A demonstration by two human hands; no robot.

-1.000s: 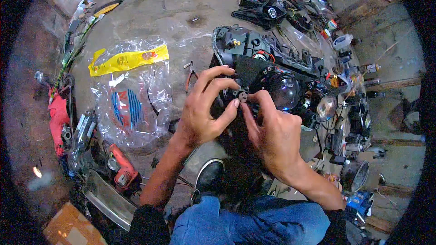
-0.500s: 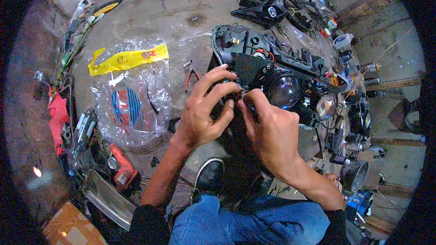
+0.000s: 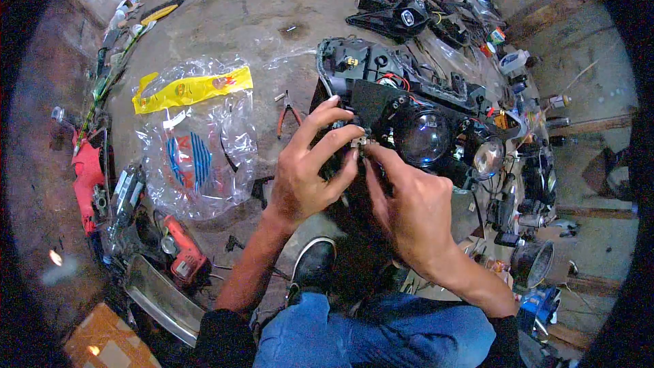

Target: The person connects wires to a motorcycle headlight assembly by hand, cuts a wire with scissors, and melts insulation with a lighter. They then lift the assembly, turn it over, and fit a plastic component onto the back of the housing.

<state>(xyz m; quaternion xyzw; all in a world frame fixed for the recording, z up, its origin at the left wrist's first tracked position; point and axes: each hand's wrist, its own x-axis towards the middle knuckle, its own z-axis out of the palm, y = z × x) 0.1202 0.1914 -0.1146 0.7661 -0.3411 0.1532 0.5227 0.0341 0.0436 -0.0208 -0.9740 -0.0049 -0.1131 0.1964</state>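
A dark headlight housing point(image 3: 371, 99) lies before me, with a large round projector lens point(image 3: 424, 138) and a smaller lens point(image 3: 488, 158) facing up. Over its left end, my left hand point(image 3: 303, 170) pinches a small pale metallic part point(image 3: 360, 141) between thumb and fingers. My right hand point(image 3: 415, 201) comes in from the other side, its thumb and index finger closed together at that part's lower edge. Whatever sits between those right fingertips is hidden. Red wires point(image 3: 402, 82) show inside the housing.
Left of the housing lie red-handled pliers point(image 3: 287, 114) and a clear plastic bag point(image 3: 197, 157) with a yellow band. A red power tool point(image 3: 182, 249) rests at lower left beside a metal-rimmed tray point(image 3: 160, 300). Another dark lamp housing point(image 3: 392, 13) stands at the back; clutter lines the right wall.
My right hand has shifted slightly down and right, its fingers straighter. The pale metallic part now shows between my fingertips. My left hand has barely moved.
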